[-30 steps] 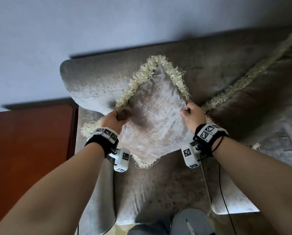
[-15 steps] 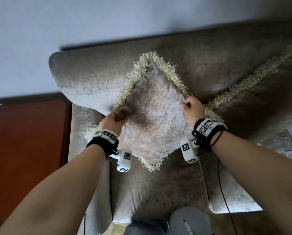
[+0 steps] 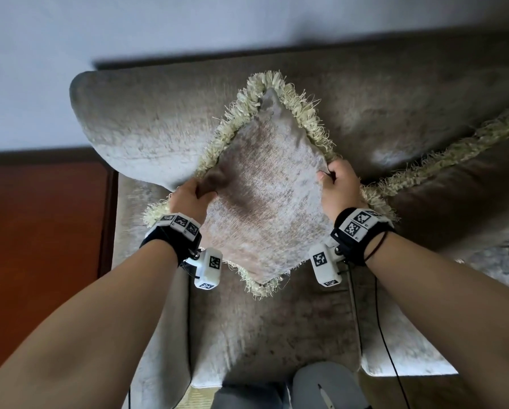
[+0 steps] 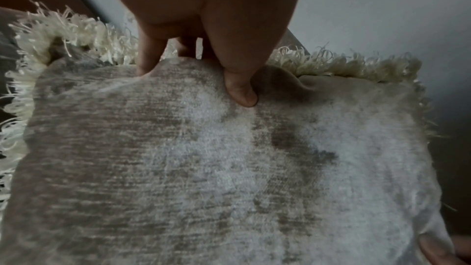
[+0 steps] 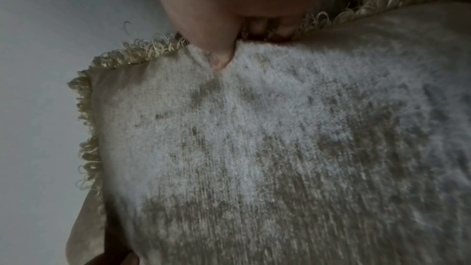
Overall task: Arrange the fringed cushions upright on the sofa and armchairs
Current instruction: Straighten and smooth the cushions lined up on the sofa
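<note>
A grey-beige cushion (image 3: 265, 190) with a cream fringe stands on one corner like a diamond against the sofa backrest (image 3: 147, 125), its lower corner over the seat. My left hand (image 3: 192, 196) grips its left edge, thumb pressed into the front fabric (image 4: 242, 92). My right hand (image 3: 337, 184) grips the right edge, thumb on the front (image 5: 219, 55) and fingers behind. A second, darker fringed cushion (image 3: 454, 184) leans on the sofa just to the right, its fringe touching the held one.
The sofa's left armrest (image 3: 153, 335) runs down beside a reddish-brown wooden surface (image 3: 40, 246). A pale wall (image 3: 188, 31) rises behind the backrest. My grey trouser knees (image 3: 321, 388) are at the seat's front edge. A black cable (image 3: 386, 335) hangs from my right wrist.
The cushion, held by both hands throughout, has moved slightly up and back against the backrest; the view has shifted a little to the left. Grips are unchanged.
</note>
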Demonstrator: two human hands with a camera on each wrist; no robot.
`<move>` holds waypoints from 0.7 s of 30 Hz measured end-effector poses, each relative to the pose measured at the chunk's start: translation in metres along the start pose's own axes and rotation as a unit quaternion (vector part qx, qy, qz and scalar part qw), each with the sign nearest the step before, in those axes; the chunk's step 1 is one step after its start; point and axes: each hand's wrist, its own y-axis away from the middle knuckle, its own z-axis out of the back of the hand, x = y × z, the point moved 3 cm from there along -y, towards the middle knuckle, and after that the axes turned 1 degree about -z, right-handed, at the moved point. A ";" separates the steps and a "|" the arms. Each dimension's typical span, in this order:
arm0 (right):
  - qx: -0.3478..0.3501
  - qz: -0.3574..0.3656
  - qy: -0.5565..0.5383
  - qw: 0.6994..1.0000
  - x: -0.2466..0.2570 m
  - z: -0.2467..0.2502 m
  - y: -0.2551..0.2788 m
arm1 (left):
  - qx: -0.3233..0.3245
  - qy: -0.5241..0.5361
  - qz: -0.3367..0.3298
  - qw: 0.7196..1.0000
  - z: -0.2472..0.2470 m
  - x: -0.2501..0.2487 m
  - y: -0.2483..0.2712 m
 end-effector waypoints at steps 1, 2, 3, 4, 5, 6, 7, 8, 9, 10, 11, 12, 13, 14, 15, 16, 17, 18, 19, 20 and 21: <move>-0.004 0.007 0.000 1.000 0.000 -0.001 0.000 | 0.002 -0.004 0.002 1.000 -0.001 -0.001 -0.001; 0.000 0.012 0.000 1.000 -0.001 -0.004 0.000 | 0.004 -0.007 0.006 1.000 -0.003 0.002 -0.003; 0.005 0.017 0.001 1.000 -0.002 -0.006 -0.001 | 0.009 -0.010 0.009 1.000 -0.004 0.003 -0.004; 0.014 0.022 0.002 1.000 -0.002 -0.008 -0.001 | 0.017 -0.016 0.013 1.000 -0.006 0.006 -0.004; 0.026 0.027 0.006 0.999 -0.002 -0.010 -0.003 | 0.025 -0.021 0.019 0.999 -0.008 0.008 -0.006; 0.041 0.030 0.014 0.999 -0.001 -0.012 -0.004 | 0.032 -0.026 0.025 0.999 -0.010 0.010 -0.006; 0.059 0.030 0.027 0.997 -0.001 -0.014 -0.006 | 0.040 -0.027 0.032 0.998 -0.012 0.012 -0.006; 0.078 0.026 0.040 0.996 -0.002 -0.016 -0.008 | 0.045 -0.026 0.039 0.998 -0.015 0.014 -0.005; 0.093 0.020 0.052 0.994 -0.002 -0.018 -0.010 | 0.044 -0.024 0.047 0.998 -0.017 0.015 -0.005; 0.103 0.013 0.064 0.993 -0.002 -0.020 -0.012 | 0.039 -0.023 0.055 0.997 -0.019 0.016 -0.005; 0.108 0.006 0.072 0.992 -0.003 -0.021 -0.014 | 0.033 -0.024 0.061 0.997 -0.020 0.017 -0.005; 0.112 -0.003 0.080 0.991 -0.004 -0.023 -0.018 | 0.030 -0.029 0.066 0.997 -0.021 0.017 -0.006; 0.116 -0.017 0.090 0.989 -0.005 -0.025 -0.020 | 0.031 -0.041 0.068 0.996 -0.022 0.017 -0.007; 0.121 -0.031 0.101 0.987 -0.005 -0.026 -0.023 | 0.037 -0.055 0.069 0.995 -0.023 0.017 -0.009; 0.127 -0.041 0.109 0.985 -0.005 -0.027 -0.024 | 0.041 -0.068 0.071 0.994 -0.024 0.017 -0.011; 0.128 -0.046 0.116 0.984 -0.004 -0.027 -0.025 | 0.044 -0.075 0.076 0.993 -0.025 0.017 -0.013; 0.129 -0.046 0.122 0.983 -0.003 -0.027 -0.026 | 0.045 -0.077 0.083 0.993 -0.026 0.017 -0.015; 0.131 -0.045 0.125 0.982 -0.003 -0.027 -0.026 | 0.044 -0.071 0.092 0.992 -0.028 0.016 -0.015; 0.131 -0.043 0.124 0.983 -0.003 -0.026 -0.025 | 0.039 -0.061 0.101 0.992 -0.030 0.017 -0.014; 0.129 -0.042 0.121 0.983 -0.004 -0.026 -0.024 | 0.032 -0.051 0.111 0.992 -0.032 0.017 -0.012; 0.125 -0.042 0.116 0.984 -0.006 -0.026 -0.024 | 0.024 -0.043 0.115 0.992 -0.033 0.017 -0.010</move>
